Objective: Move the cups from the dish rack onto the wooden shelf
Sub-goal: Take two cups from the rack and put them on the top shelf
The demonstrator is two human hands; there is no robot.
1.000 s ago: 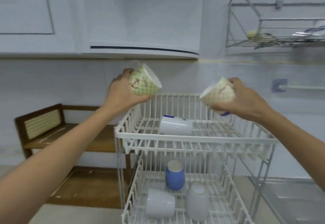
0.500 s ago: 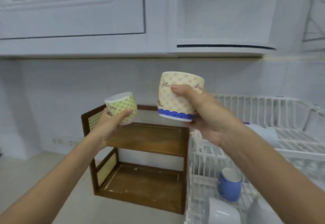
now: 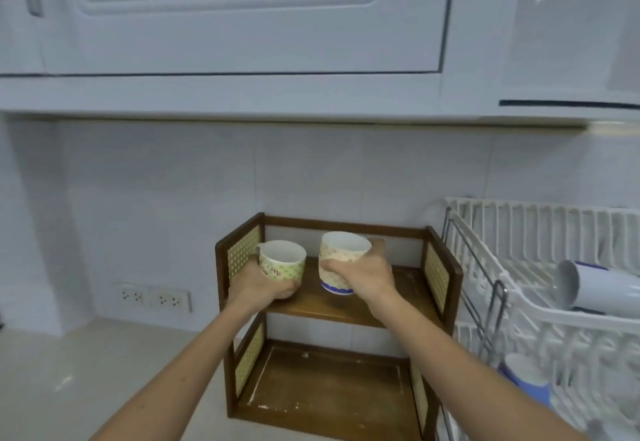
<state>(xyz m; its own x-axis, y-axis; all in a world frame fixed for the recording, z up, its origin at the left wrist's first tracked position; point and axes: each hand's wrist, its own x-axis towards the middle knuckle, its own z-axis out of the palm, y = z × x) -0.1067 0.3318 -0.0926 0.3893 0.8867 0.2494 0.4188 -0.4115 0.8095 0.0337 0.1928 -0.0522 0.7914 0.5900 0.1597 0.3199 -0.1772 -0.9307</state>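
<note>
A: What lies nearest?

B: The pale worktop (image 3: 52, 378), smooth and stone-like. On it stands the wooden shelf (image 3: 346, 309), dark brown, two tiers, with woven cane panels in its side frames. Just to its right stands the dish rack (image 3: 540, 305), white plastic bars on a metal frame.

A: Anything left in the rack?

B: A white cup (image 3: 595, 290) lies on its side on the upper tier, mouth towards the shelf. Below it a blue cup (image 3: 530, 383) shows through the bars.

A: And the hands?

B: The left hand (image 3: 263, 285) has its fingers (image 3: 287, 293) wrapped round a green dotted cup (image 3: 282, 264), upright, at the left of the upper board. The right hand (image 3: 363, 272) clasps a taller cream cup (image 3: 341, 262) with a blue band at the foot, tilted slightly. Both cups are glazed and white inside. Whether either base touches the board, I cannot tell.

A: Behind?

B: A white tiled wall with a double socket (image 3: 154, 298) low on the left, and white cabinets (image 3: 242, 32) overhead.
</note>
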